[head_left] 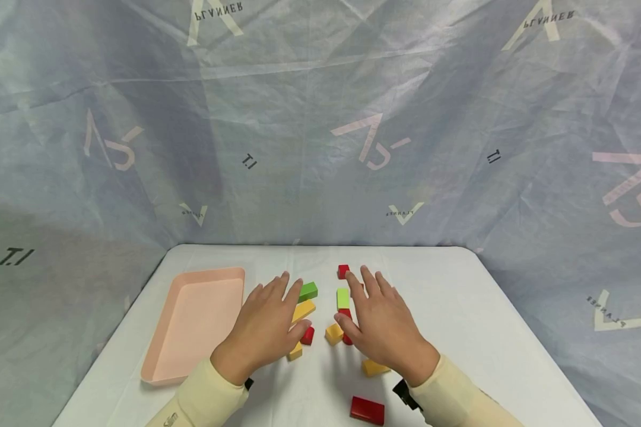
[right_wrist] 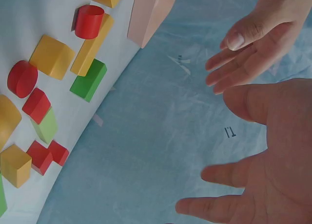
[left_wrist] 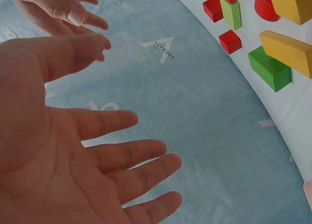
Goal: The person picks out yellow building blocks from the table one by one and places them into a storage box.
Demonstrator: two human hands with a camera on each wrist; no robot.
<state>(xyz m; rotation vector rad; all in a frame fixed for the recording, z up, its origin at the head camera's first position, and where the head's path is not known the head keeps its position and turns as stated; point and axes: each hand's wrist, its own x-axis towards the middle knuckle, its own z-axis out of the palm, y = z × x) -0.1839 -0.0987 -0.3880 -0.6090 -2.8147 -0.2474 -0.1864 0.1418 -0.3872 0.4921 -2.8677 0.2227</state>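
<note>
My left hand [head_left: 264, 326] hovers above the table with its fingers extended and nothing in it. To its right lie a green block [head_left: 308, 290], a long yellow block [head_left: 303, 310] and a red cylinder [head_left: 307, 335]. My right hand [head_left: 384, 326] is also raised, fingers spread and holding nothing. Close to it are a light green block [head_left: 343, 298], a yellow block [head_left: 334, 334] and a small red cube [head_left: 343, 271]. It partly hides several blocks beneath it. In the right wrist view, red blocks [right_wrist: 39, 157] and a red round block [right_wrist: 22, 79] show among the others.
A shallow pink tray [head_left: 162, 332] stands on the left of the white table [head_left: 432, 279]. Toward the near edge lies a dark red block [head_left: 367, 410], with a yellow block [head_left: 375, 368] under the right wrist. A grey printed cloth [head_left: 310, 178] hangs behind the table.
</note>
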